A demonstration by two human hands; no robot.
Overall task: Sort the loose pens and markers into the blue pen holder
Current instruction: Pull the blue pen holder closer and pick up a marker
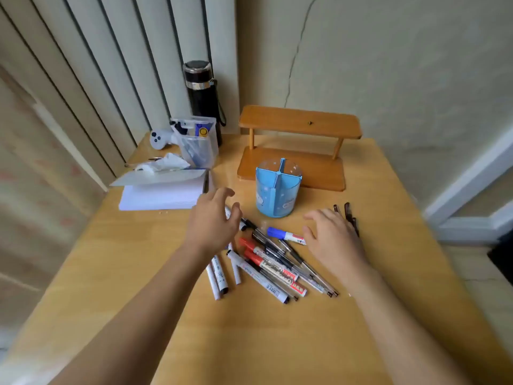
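Observation:
The blue pen holder stands upright on the wooden table, split into compartments that look empty. In front of it lies a loose pile of several pens and markers: two red-capped markers, a blue-capped marker, white markers and black gel pens. My left hand hovers over the pile's left end, fingers spread and curled, holding nothing. My right hand hovers at the pile's right side, fingers apart, partly covering some dark pens.
A wooden two-tier shelf stands behind the holder. At the back left are a black flask, a clear plastic box, a white controller, crumpled tissue and a white notepad. The wall is close behind.

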